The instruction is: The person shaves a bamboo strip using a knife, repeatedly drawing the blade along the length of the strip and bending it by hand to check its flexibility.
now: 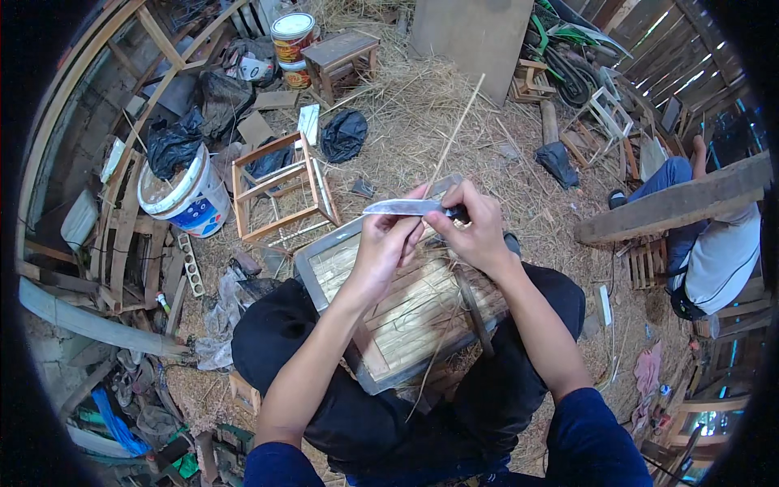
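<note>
My right hand (483,231) is closed round the dark handle of a knife (399,208), its blade pointing left across the top of my left hand. My left hand (380,253) is closed on a long, thin, pale strip (459,130), apparently bamboo or cane. The strip slants away to the upper right, and its gripped part is hidden by my fingers and the blade. Below both hands, across my lap, rests a grey wooden frame (302,266) with a woven panel of pale strips (406,312). A dark curved bar (473,312) lies over its right part.
Straw covers the ground. Ahead on the left are an open wooden frame (276,229), a white bucket (213,213), a black plastic bag (344,135) and a small wooden stool (341,50). At right, a wooden beam (673,209) juts in before another seated person (722,268).
</note>
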Demonstrator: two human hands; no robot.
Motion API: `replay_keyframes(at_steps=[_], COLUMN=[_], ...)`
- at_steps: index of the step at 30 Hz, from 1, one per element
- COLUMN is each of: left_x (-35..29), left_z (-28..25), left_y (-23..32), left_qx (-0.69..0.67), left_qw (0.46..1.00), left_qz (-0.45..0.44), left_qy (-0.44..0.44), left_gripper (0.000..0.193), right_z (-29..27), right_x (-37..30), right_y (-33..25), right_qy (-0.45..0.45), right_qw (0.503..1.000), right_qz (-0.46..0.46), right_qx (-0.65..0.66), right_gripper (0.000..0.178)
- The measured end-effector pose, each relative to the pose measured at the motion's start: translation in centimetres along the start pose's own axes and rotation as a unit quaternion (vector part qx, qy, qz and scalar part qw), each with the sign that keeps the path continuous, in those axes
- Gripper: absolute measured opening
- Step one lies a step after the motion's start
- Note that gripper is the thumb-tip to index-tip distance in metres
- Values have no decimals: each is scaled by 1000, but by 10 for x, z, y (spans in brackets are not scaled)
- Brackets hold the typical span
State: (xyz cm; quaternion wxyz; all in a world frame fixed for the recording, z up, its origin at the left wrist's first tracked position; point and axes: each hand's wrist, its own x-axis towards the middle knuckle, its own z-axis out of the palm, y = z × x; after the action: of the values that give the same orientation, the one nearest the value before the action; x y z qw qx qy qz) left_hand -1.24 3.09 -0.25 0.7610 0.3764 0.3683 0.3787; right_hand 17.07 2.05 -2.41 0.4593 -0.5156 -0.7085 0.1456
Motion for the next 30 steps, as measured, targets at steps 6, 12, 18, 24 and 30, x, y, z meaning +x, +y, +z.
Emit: replay_keyframes(at_steps=[6,12,18,24,30], left_x=[-3,-7,-7,-9,-19], left_z=[-1,3,3,-1,-2], left_y=[-7,-1,-2,7,6], left_qx=[-29,-40,2,-2,-2], left_qw=[998,996,999,997,997], left_qz=[-18,-50,-15,6,14], left_qy=[-45,-56,-49,-72,-82], left_gripper=[47,49,46,42,48], right_z=[-8,-17,-19,-31,-51], right_x=[3,6,8,11,10], right_y=[2,7,6,7,32], right_qy=[0,9,36,69,232], right_qw=[998,994,991,991,965], right_qz=[-51,-108,-126,-97,80], right_qx=[20,25,10,-54,-92], right_gripper=[40,41,43,39,40])
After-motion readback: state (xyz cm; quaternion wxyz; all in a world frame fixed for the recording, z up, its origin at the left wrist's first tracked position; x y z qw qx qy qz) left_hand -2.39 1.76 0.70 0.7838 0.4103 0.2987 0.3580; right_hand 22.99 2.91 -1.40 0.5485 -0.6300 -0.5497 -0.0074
